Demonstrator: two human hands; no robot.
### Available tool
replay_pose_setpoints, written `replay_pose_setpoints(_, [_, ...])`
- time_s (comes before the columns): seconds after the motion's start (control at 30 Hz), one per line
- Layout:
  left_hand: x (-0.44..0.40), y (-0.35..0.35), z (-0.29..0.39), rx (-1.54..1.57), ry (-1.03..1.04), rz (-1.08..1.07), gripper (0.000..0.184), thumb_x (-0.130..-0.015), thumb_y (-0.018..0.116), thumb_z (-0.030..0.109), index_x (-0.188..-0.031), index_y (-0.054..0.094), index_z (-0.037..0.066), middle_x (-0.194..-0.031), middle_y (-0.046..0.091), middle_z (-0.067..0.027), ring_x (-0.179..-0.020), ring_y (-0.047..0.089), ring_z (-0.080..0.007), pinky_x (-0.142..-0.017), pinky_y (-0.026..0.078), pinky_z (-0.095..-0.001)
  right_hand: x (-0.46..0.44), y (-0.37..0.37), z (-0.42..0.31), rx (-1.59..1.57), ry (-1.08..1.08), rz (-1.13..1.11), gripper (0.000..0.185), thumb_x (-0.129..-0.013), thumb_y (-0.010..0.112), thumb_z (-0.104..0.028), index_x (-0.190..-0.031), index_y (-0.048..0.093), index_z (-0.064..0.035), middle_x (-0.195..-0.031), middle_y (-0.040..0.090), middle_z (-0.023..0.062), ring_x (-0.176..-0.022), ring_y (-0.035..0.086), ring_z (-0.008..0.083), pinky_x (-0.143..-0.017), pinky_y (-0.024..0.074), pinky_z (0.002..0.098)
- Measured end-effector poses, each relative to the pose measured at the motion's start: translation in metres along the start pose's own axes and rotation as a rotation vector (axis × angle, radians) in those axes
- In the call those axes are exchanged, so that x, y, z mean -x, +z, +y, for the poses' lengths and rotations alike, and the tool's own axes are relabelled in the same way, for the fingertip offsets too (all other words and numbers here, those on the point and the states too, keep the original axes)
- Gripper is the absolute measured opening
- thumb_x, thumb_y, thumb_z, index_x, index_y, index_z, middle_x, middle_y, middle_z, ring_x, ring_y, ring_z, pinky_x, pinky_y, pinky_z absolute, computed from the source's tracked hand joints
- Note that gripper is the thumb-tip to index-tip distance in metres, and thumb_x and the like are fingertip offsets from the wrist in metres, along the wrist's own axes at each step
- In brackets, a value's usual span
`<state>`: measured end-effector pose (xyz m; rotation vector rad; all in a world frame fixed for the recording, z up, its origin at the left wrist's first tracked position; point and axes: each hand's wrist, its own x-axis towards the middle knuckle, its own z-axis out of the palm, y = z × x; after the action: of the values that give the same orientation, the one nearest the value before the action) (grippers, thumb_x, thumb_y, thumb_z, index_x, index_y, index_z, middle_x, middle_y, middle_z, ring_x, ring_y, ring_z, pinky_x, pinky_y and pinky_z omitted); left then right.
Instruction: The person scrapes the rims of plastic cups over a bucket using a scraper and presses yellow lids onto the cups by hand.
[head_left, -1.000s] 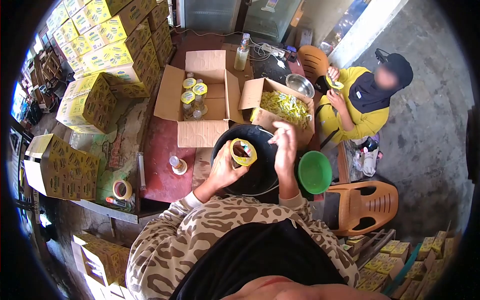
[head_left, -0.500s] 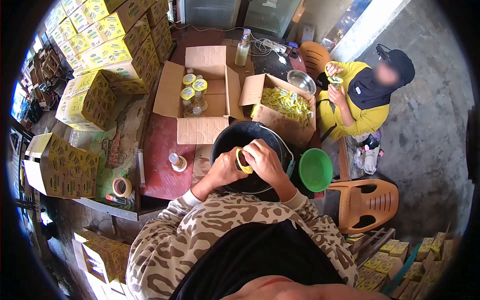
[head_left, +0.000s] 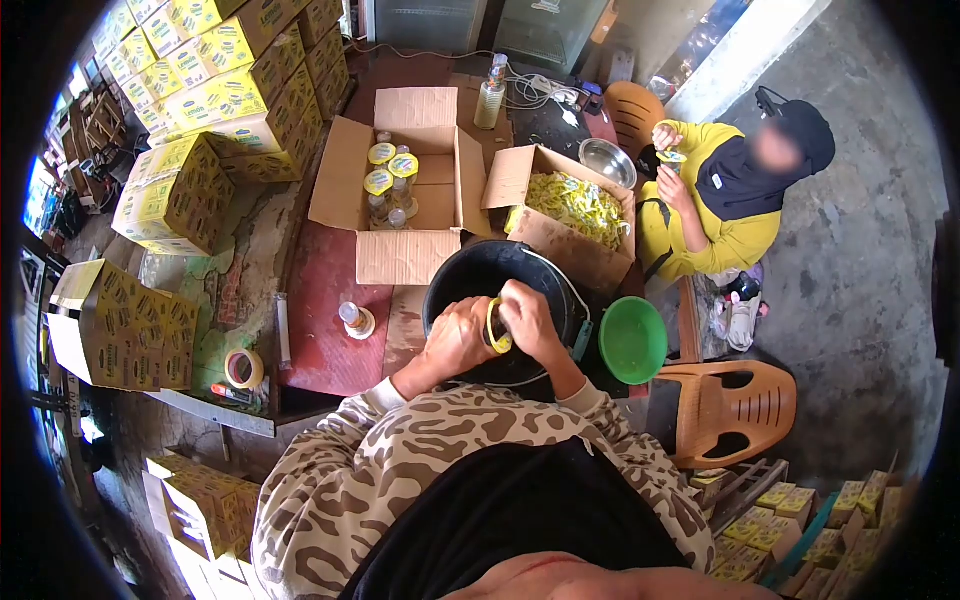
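Over the black bucket (head_left: 455, 275), my two hands meet around a yellow band (head_left: 497, 338) that looks like a plastic label sleeve held as a loop. Curled fingers of my left hand (head_left: 458, 335) grip its left side. My right hand (head_left: 532, 320) is closed at its right edge, fingertips pressed in by the opening. Whether anything sits inside the loop is hidden. A carton (head_left: 545, 250) full of similar yellow sleeves lies just beyond the bucket. To the left, a small clear bottle (head_left: 350, 314) stands on a white round base.
An open carton (head_left: 405, 258) holds several yellow-topped bottles. A green basin (head_left: 633, 340) sits right of the bucket, a metal bowl (head_left: 608, 160) behind. A co-worker (head_left: 715, 200) in yellow handles a small item. Stacked cartons (head_left: 220, 95), tape (head_left: 243, 368) and an orange chair (head_left: 735, 410) surround the table.
The yellow band has shifted slightly right and turned more upright between my hands. My right hand's fingers have drawn in closer at its edge; the left hand moved a little right.
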<state>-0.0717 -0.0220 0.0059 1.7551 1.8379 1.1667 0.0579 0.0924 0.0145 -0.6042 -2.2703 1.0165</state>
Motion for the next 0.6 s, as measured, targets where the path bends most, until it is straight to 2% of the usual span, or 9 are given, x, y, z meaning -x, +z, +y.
replay_pose_setpoints(0.07, [-0.003,0.001,0.004,-0.166,0.137,0.181,0.048,-0.066,0.085,0.018,-0.103,0.059,0.002,-0.089,0.065,-0.0157,-0.087,0.064,-0.0384,-0.078,0.051,-0.0455,-0.002,0.004,0.008,-0.216,0.126,0.157,0.014,-0.092,0.050,-0.004,-0.079,0.050,-0.0005,-0.068,0.044,0.0083,-0.065,0.049,0.0151,-0.060,0.0420,0.0345])
replay_pose_setpoints(0.13, [-0.005,-0.003,0.008,-0.163,0.127,0.162,0.050,-0.066,0.084,0.018,-0.106,0.059,0.002,-0.093,0.062,-0.0153,-0.088,0.062,-0.0365,-0.080,0.049,-0.0444,-0.003,0.010,0.024,-0.550,0.346,0.207,0.016,-0.096,0.048,-0.006,-0.081,0.051,-0.0002,-0.069,0.044,0.0049,-0.067,0.047,0.0104,-0.061,0.0426,0.0313])
replay_pose_setpoints(0.27, [-0.002,-0.009,0.014,-0.070,0.063,0.093,0.067,-0.064,0.083,0.015,-0.121,0.052,0.000,-0.110,0.058,-0.0186,-0.103,0.057,-0.0383,-0.090,0.045,-0.0457,0.001,0.003,0.014,-0.713,0.451,0.209,0.017,-0.098,0.048,-0.008,-0.084,0.052,0.0004,-0.071,0.050,0.0063,-0.068,0.050,0.0113,-0.063,0.0448,0.0309])
replay_pose_setpoints(0.33, [-0.001,-0.008,0.008,-0.086,0.040,0.051,0.072,-0.062,0.083,0.014,-0.124,0.050,0.000,-0.111,0.057,-0.0183,-0.105,0.056,-0.0387,-0.092,0.045,-0.0464,0.003,-0.008,0.010,-0.254,0.235,0.107,0.017,-0.098,0.048,-0.010,-0.086,0.054,0.0002,-0.074,0.054,0.0080,-0.071,0.053,0.0123,-0.066,0.0466,0.0312])
replay_pose_setpoints(0.37, [-0.001,-0.009,0.006,-0.096,0.056,0.060,0.071,-0.063,0.084,0.016,-0.124,0.050,0.001,-0.111,0.058,-0.0183,-0.105,0.056,-0.0390,-0.091,0.045,-0.0466,0.005,-0.011,0.012,-0.214,0.248,0.057,0.017,-0.098,0.055,-0.015,-0.089,0.055,-0.0003,-0.079,0.060,0.0116,-0.072,0.059,0.0198,-0.068,0.0487,0.0344])
replay_pose_setpoints(0.4, [-0.001,-0.008,0.002,-0.096,0.055,0.058,0.071,-0.063,0.084,0.016,-0.124,0.050,0.001,-0.111,0.058,-0.0183,-0.105,0.056,-0.0390,-0.091,0.045,-0.0466,0.006,-0.011,0.008,-0.215,0.250,0.058,0.017,-0.098,0.055,-0.015,-0.089,0.055,-0.0003,-0.079,0.060,0.0116,-0.072,0.059,0.0198,-0.068,0.0487,0.0344])
replay_pose_setpoints(0.5, [-0.001,-0.007,-0.005,-0.095,0.018,0.012,0.066,-0.067,0.085,0.019,-0.121,0.051,0.002,-0.108,0.059,-0.0187,-0.104,0.057,-0.0391,-0.092,0.045,-0.0485,0.007,-0.015,-0.019,0.043,0.136,-0.009,0.030,-0.090,0.072,-0.026,-0.093,0.056,-0.0012,-0.087,0.063,0.0153,-0.080,0.064,0.0358,-0.071,0.0504,0.0405])
replay_pose_setpoints(0.53, [-0.002,-0.007,-0.005,-0.095,0.017,0.011,0.066,-0.067,0.085,0.019,-0.121,0.051,0.002,-0.108,0.059,-0.0187,-0.104,0.057,-0.0391,-0.092,0.045,-0.0485,0.007,-0.014,-0.021,0.043,0.137,-0.009,0.030,-0.090,0.072,-0.026,-0.093,0.056,-0.0012,-0.087,0.063,0.0153,-0.080,0.064,0.0358,-0.071,0.0504,0.0405])
replay_pose_setpoints(0.6, [-0.002,-0.007,-0.005,-0.071,0.038,0.007,0.062,-0.065,0.084,0.016,-0.115,0.051,0.001,-0.098,0.062,-0.0160,-0.097,0.060,-0.0372,-0.087,0.046,-0.0472,0.007,-0.012,-0.022,0.301,0.016,0.000,0.032,-0.086,0.075,-0.028,-0.094,0.057,-0.0019,-0.086,0.062,0.0145,-0.082,0.064,0.0348,-0.071,0.0504,0.0417])
